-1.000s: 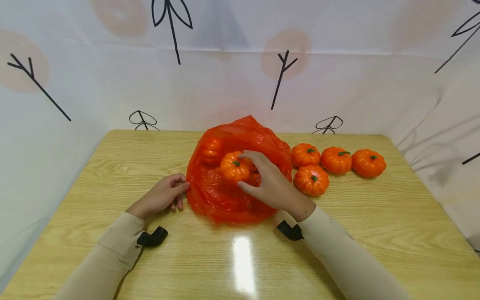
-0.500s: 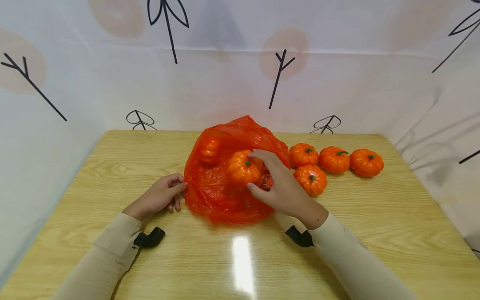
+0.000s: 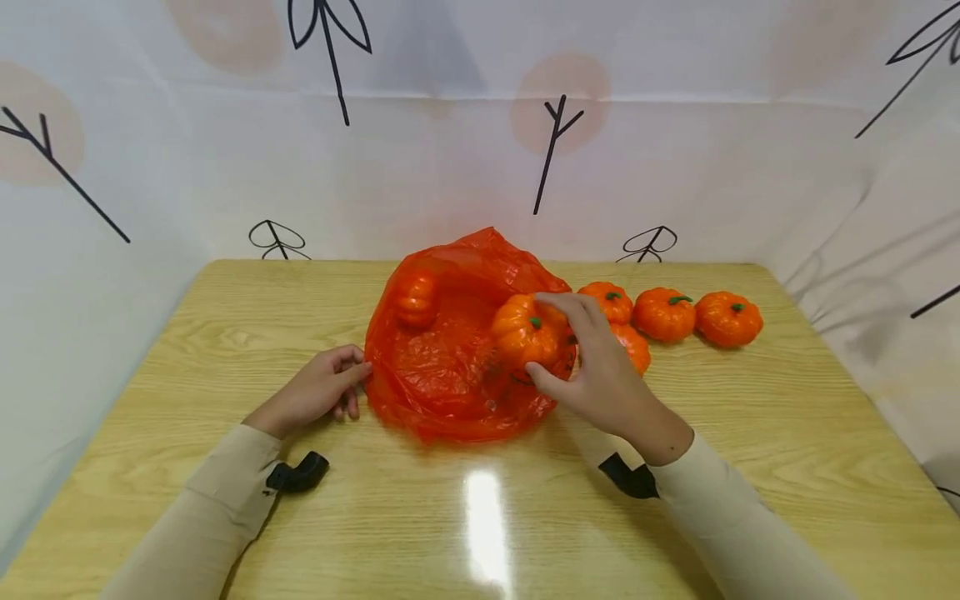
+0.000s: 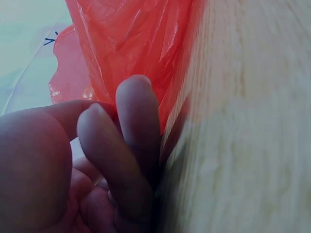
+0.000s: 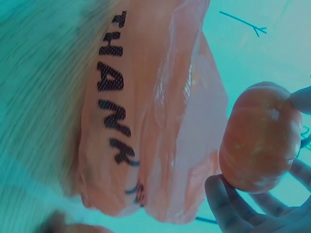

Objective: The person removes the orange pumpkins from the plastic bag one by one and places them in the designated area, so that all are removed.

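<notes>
My right hand (image 3: 611,387) grips a small orange pumpkin (image 3: 519,332) with a green stem, thumb on the near side and fingers on the far side. It is held above the right part of an open red plastic bag (image 3: 442,375). In the right wrist view this pumpkin (image 5: 260,141) is raised beside the bag's outer wall (image 5: 160,121), printed with "THANK". At the bag's left rim, my left hand (image 3: 315,392) pinches the plastic between thumb and forefinger; its other fingers curl loosely near the tabletop. Another pumpkin (image 3: 415,298) lies inside the bag at the back left.
Several more orange pumpkins (image 3: 664,314) sit on the wooden table (image 3: 750,467) right of the bag; one (image 3: 633,346) is partly hidden by my right hand. Black wrist mounts (image 3: 298,473) stick out from both sleeves. A patterned white cloth (image 3: 450,167) stands behind the table.
My right hand has moved right with the pumpkin, from the middle of the bag toward its right rim. The left hand keeps its hold on the bag's left rim.
</notes>
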`<control>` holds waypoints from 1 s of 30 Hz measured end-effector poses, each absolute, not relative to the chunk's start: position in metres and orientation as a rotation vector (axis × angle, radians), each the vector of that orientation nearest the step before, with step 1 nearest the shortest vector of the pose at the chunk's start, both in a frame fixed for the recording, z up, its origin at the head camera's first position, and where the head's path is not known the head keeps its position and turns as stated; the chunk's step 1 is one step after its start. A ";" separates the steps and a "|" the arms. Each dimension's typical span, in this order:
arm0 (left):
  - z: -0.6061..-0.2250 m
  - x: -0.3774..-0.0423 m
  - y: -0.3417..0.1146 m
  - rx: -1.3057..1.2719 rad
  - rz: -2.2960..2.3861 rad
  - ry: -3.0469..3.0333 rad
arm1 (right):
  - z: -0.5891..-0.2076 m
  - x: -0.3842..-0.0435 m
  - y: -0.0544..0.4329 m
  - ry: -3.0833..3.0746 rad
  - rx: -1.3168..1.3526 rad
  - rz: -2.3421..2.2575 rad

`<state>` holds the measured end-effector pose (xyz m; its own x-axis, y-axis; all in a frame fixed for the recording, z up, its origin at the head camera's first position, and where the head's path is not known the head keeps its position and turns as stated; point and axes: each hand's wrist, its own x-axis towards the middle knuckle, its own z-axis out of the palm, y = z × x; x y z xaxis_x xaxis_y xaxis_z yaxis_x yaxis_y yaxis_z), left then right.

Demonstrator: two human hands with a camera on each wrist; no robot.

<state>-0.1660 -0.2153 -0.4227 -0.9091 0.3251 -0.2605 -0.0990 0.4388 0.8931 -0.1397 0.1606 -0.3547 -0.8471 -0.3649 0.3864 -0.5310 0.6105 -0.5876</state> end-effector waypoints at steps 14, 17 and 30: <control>-0.423 -0.167 -0.215 0.196 1.473 2.307 | -0.351 -0.131 0.190 -2.547 0.576 0.997; -0.422 -0.166 -0.215 0.199 1.477 2.302 | -0.352 -0.131 0.196 -2.537 0.547 0.966; -0.422 -0.168 -0.215 0.204 1.464 2.304 | -0.352 -0.131 0.230 -2.531 0.412 0.943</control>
<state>-0.1676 -0.2150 -0.4222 -0.9087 0.3309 -0.2545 -0.0901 0.4400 0.8935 -0.1312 0.2305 -0.3519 -0.8736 -0.1305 0.4689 -0.4055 0.7280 -0.5528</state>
